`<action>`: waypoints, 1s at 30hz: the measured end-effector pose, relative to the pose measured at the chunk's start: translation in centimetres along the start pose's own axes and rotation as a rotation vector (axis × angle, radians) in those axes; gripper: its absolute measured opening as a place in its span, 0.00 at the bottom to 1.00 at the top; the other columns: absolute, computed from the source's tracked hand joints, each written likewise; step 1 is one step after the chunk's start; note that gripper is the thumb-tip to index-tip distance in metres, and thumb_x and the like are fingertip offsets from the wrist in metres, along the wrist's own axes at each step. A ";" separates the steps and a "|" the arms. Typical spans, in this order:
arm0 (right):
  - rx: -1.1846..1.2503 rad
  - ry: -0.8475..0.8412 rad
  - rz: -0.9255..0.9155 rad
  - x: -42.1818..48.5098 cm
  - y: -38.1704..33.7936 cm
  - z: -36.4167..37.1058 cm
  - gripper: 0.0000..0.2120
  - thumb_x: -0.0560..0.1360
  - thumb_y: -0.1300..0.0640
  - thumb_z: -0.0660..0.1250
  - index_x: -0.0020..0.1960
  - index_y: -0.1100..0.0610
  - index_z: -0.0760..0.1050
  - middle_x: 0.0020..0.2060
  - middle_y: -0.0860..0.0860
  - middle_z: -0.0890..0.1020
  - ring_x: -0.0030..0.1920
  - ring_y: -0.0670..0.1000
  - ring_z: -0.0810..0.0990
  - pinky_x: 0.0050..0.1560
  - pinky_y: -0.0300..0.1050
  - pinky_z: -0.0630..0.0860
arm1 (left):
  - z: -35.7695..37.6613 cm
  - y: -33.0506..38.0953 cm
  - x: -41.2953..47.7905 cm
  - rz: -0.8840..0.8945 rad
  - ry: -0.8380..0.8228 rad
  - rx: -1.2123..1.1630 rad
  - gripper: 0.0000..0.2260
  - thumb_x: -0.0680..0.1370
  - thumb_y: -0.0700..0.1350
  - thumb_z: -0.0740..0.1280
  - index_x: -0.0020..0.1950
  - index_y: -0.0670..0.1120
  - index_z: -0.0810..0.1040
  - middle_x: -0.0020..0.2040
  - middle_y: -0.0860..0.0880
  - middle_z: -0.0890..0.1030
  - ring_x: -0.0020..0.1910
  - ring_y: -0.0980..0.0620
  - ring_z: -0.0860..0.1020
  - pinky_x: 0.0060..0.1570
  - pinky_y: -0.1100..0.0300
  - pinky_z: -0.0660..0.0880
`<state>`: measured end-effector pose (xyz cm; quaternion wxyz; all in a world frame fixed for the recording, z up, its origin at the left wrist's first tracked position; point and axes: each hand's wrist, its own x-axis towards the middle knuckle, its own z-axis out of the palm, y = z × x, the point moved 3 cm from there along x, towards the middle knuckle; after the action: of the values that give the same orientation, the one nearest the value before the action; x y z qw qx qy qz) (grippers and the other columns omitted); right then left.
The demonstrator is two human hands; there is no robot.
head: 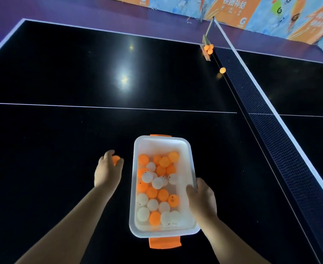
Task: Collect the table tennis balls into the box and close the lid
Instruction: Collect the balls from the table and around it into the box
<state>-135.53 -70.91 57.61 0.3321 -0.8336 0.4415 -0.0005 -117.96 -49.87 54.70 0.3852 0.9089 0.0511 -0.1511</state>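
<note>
Nearest you, the box sits on the dark tabletop, lid off, with an orange latch at its near end and another at the far end. It is roughly half full of orange and white balls, heaped toward the near end; the far end shows bare white floor. No lid shows anywhere in view.

Your right hand has its grip clamped on the box's right rim, thumb inside the wall and fingers outside. Your left hand hangs just beside the box's left wall, its grip closed around one orange ball, which peeks out between thumb and fingers.

Farther out, the tabletop between you and the white centre line carries nothing else. The net runs along your right, from the near right corner away to the far edge.

Against the net's near face lies a single orange ball. Beyond it, at the net post on the far edge, three more orange balls sit bunched together, touching the clamp. Behind the table stand orange and blue banners.
</note>
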 end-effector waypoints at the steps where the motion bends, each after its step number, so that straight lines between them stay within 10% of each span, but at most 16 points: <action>1: 0.004 0.005 -0.009 0.0 0.0 0.0 0.08 0.75 0.52 0.60 0.50 0.55 0.72 0.42 0.53 0.81 0.38 0.54 0.80 0.33 0.45 0.75 | -0.6 1.2 -1.4 0.033 0.054 -0.127 0.18 0.79 0.50 0.61 0.67 0.47 0.70 0.59 0.45 0.77 0.52 0.45 0.77 0.46 0.52 0.76; 5: -0.023 0.044 -0.027 -0.3 -0.1 -0.2 0.09 0.75 0.53 0.61 0.51 0.57 0.73 0.44 0.55 0.81 0.41 0.56 0.80 0.36 0.47 0.75 | -2.2 5.4 -8.3 0.219 0.083 -0.379 0.08 0.77 0.50 0.65 0.56 0.52 0.75 0.45 0.56 0.78 0.44 0.56 0.77 0.40 0.61 0.74; 12: -0.050 0.058 -0.057 -0.9 -0.5 -0.8 0.12 0.76 0.55 0.60 0.56 0.60 0.73 0.50 0.60 0.80 0.44 0.60 0.78 0.37 0.43 0.67 | -2.6 3.7 -14.0 0.083 0.105 -0.267 0.12 0.77 0.50 0.65 0.59 0.51 0.77 0.54 0.55 0.79 0.46 0.61 0.77 0.40 0.68 0.71; 30: 0.180 -0.290 -0.363 -9.4 -3.8 0.5 0.09 0.75 0.58 0.62 0.47 0.64 0.75 0.42 0.59 0.79 0.39 0.59 0.76 0.38 0.45 0.70 | -10.5 -7.4 -33.8 -0.244 0.493 -0.348 0.06 0.77 0.44 0.65 0.43 0.55 0.79 0.36 0.52 0.81 0.37 0.51 0.80 0.41 0.53 0.78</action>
<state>-138.35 -62.22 62.06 0.4594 -0.8576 0.2304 0.0200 -149.07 -36.39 67.19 0.4900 0.8257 0.2766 0.0396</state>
